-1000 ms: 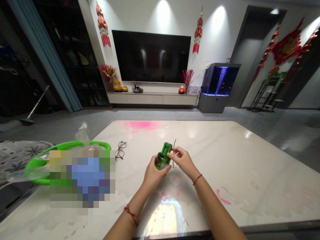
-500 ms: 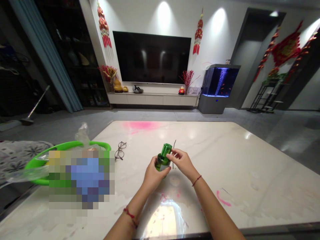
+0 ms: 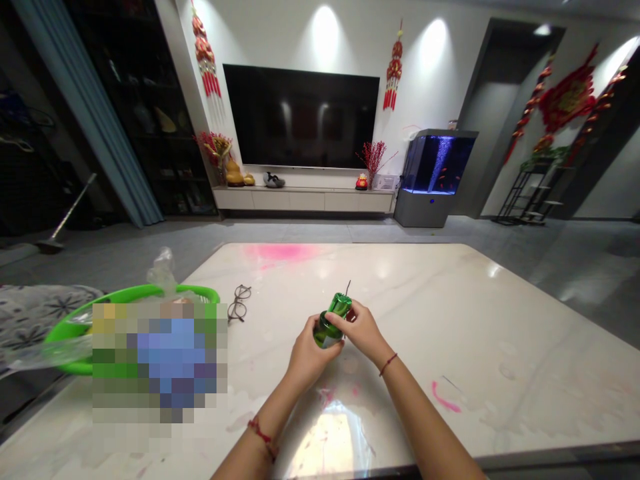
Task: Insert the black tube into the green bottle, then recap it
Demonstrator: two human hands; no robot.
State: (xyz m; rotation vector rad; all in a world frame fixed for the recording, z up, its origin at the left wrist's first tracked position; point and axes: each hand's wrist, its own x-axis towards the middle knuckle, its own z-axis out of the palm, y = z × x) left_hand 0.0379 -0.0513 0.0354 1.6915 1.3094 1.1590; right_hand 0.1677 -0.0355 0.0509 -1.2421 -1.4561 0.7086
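Observation:
My left hand (image 3: 311,355) is wrapped round a dark green glass bottle (image 3: 324,335) above the middle of the white table (image 3: 425,293). A pale label shows on part of the bottle. In my right hand (image 3: 364,328), fingers and thumb pinch a shiny green cap (image 3: 341,305) at the bottle's top. The cap leans to the right, and whether it still touches the bottle's neck I cannot tell. Just behind my right hand, a thin dark stick (image 3: 348,288) lies on the table, partly hidden.
Eyeglasses (image 3: 239,304) lie left of my hands. A green basket (image 3: 135,292) with plastic bags stands at the left, its front blurred out by blocks. Pink stains (image 3: 283,252) mark the tabletop. Across the floor are a television (image 3: 303,117) and a fish tank (image 3: 437,167).
The green cap has gone from nearly upright on the bottle to tilted right. My right hand has closed further round it. The view has shifted slightly.

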